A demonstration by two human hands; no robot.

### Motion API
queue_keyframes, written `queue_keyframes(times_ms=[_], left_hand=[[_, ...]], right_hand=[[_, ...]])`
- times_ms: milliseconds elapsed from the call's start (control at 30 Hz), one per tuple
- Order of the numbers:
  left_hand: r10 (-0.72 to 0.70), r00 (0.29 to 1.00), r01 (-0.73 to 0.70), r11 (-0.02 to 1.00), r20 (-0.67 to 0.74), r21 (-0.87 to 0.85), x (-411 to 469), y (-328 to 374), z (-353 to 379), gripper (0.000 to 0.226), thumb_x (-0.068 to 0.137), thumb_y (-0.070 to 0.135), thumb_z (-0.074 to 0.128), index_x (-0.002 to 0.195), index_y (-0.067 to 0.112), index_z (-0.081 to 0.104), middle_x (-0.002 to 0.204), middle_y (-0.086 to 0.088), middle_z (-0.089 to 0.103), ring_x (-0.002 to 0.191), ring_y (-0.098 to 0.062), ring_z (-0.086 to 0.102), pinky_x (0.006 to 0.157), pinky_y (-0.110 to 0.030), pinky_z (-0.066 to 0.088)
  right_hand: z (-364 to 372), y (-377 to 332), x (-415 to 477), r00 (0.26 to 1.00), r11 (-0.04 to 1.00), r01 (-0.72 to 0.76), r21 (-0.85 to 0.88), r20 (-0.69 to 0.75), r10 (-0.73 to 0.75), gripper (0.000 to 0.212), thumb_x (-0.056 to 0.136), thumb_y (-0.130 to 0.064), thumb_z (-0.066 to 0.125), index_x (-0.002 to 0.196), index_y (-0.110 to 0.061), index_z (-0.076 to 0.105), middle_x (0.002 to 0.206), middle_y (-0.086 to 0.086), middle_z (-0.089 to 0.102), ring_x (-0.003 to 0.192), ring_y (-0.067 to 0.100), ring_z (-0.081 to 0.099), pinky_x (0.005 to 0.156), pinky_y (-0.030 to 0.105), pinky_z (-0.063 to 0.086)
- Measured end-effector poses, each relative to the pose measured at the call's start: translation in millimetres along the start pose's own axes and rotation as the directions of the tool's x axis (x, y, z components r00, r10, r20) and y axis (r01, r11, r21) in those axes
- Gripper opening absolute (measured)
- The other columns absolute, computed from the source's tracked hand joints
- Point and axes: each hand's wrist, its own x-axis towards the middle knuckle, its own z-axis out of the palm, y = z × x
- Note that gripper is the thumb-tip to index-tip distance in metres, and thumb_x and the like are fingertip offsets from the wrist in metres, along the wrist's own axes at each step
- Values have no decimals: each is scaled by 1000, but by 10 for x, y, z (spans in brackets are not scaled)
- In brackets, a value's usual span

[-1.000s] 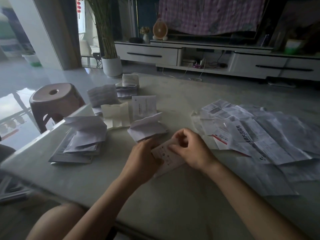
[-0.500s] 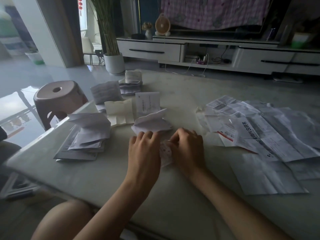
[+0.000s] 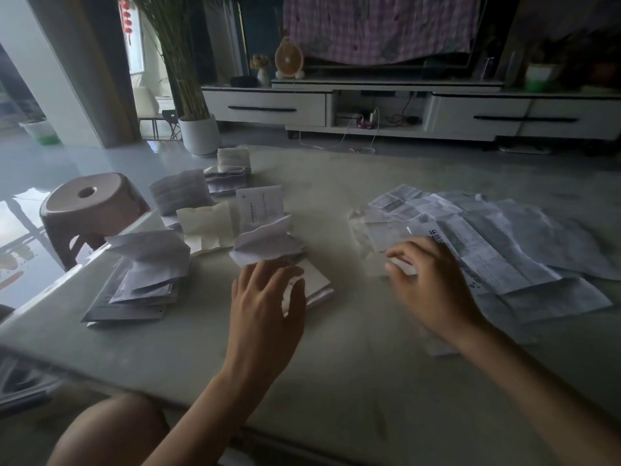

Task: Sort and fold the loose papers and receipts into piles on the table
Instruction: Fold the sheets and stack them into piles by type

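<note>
Stacking: left hand (image 3: 265,304) lay flat on folded receipt (image 3: 316,284); right hand (image 3: 433,284) among loose papers (image 3: 504,237), grip I couldn't tell. Next: isolate one sheet.

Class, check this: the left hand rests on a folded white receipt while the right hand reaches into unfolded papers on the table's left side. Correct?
No. The head view shows the unfolded white papers on the right side of the pale table, under the right hand; the left hand and folded white receipt are as stated.
</note>
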Motion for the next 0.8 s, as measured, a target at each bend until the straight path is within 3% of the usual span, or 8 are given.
queue_keyframes(times_ms=[100,233,333,433,567,667,733,800], left_hand=[[130,992,-129,989,-3,-68,-68,135,93,21,86,19,51,93,10,69,102,-5,65,95,-21,56,82,-30,43],[235,970,-225,966,67,-128,-180,343,214,22,89,17,49,97,9,68,103,-5,62,94,-20,56,78,-33,46],[270,955,-249,954,119,-166,-288,535,257,20,88,16,50,98,13,67,103,-1,62,95,-16,56,80,-30,45],[266,947,-216,944,183,-251,-398,710,274,20,87,18,50,98,15,67,104,2,62,98,-10,55,83,-23,45],[16,964,107,890,266,-442,-310,950,314,18,88,28,53,100,22,65,105,12,63,96,2,58,81,-12,45],[-199,854,500,571,482,-651,-63,1170,386,19,87,18,64,105,19,61,108,4,65,93,3,61,79,-14,49],[-205,711,697,330,672,-637,147,1262,464,34,80,32,70,109,21,56,116,-1,61,105,-6,59,88,-23,49],[-133,576,813,189,806,-550,350,1360,549,58,68,55,71,111,22,50,127,-4,53,115,-18,54,95,-33,45]], right_hand=[[-313,301,-140,984,982,-85,-168,142,110,27,85,-24,65,111,-16,68,133,14,50,125,32,45,103,39,32],[-469,509,-359,866,935,-103,-339,432,252,57,91,-54,42,142,-29,34,156,4,12,143,20,11,115,35,11],[-507,543,-401,849,935,-107,-337,459,262,76,86,-66,33,146,-20,23,155,5,16,143,19,12,116,34,12],[-631,513,-370,876,974,-104,-200,445,185,65,90,-51,45,141,-14,32,149,4,32,139,19,28,112,31,26],[-923,397,-285,953,990,-138,3,275,131,54,90,-32,56,139,-12,41,142,-1,44,129,15,42,92,8,25],[-1164,344,-193,986,953,-153,262,107,129,42,88,-20,60,129,-14,54,130,-1,57,109,6,57,84,7,36],[-1337,274,-140,983,805,-176,567,59,174,32,86,-16,62,118,-15,62,120,-4,64,98,1,61,78,7,44],[-1539,224,-128,967,517,-197,833,80,241,25,80,-18,62,105,-17,67,106,-6,69,97,6,64,74,13,51]])
